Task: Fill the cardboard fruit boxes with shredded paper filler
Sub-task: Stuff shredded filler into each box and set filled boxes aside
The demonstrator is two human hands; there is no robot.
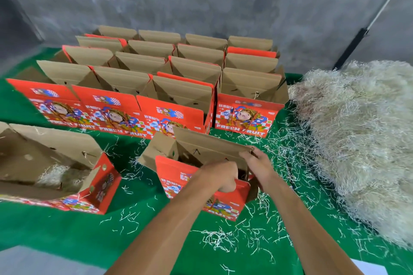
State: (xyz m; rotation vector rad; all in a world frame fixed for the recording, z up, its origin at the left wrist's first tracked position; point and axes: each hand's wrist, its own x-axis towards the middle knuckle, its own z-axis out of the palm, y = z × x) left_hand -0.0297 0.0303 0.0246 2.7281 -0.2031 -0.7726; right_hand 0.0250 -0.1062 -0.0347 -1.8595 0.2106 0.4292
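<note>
On red box fronts – "FRESH FRUIT" – both hands grip

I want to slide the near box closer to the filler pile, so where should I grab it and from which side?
Grip the near box by the top edges of its long walls, coming from above. Its flaps stand open, so those rims are bare, and both hands already hold there: the left hand on the red front wall, the right hand on the back flap. The shredded paper pile lies to its right.
</note>
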